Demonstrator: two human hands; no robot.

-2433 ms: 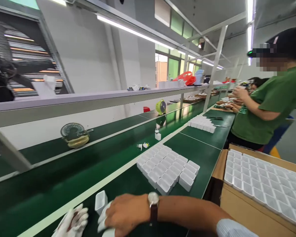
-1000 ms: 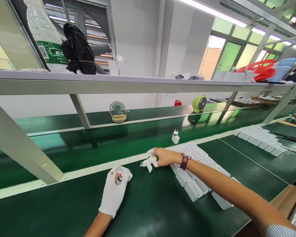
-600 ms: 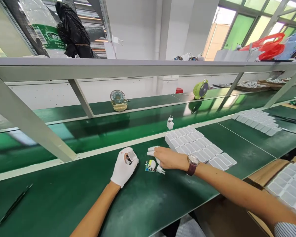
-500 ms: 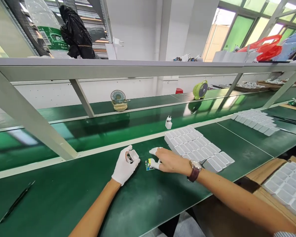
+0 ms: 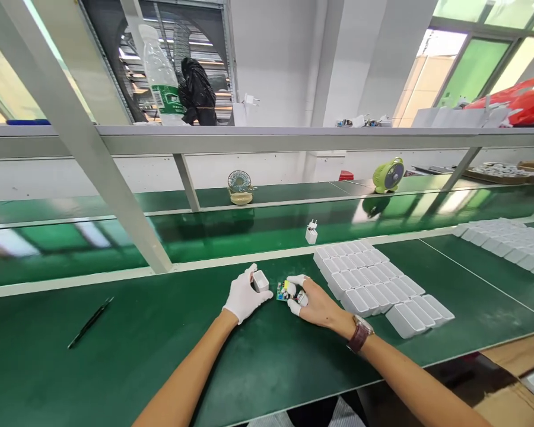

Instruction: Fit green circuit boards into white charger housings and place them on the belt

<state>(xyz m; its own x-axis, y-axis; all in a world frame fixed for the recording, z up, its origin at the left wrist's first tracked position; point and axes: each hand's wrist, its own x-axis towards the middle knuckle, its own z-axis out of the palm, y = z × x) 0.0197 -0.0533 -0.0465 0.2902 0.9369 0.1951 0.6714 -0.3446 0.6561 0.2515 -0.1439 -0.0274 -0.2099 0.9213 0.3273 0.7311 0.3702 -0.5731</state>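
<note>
My left hand (image 5: pixel 245 296), in a white glove, is closed around a small white plastic charger housing (image 5: pixel 260 281). The housing's open end faces up toward me. Just to its right, my right hand (image 5: pixel 314 301), with white coverings on its fingertips, pinches a small circuit board (image 5: pixel 285 290). Green, yellow and blue parts show on the board, and a white piece lies partly hidden within the fingers. Right of that hand stand rows of white open housings (image 5: pixel 365 276) on the green bench, with a smaller group (image 5: pixel 418 315) nearer me.
A black pen-like tool (image 5: pixel 90 323) lies on the bench at left. Beyond the bench's pale edge strip, a white plug charger (image 5: pixel 311 232) stands on the green belt. More white housings (image 5: pixel 511 243) sit far right. A slanting metal post (image 5: pixel 129 207) supports the overhead shelf (image 5: pixel 267 139).
My right hand has closed on the circuit board it was reaching over and brought it up near the left hand. The left hand has turned the housing slightly. The camera view has shifted.
</note>
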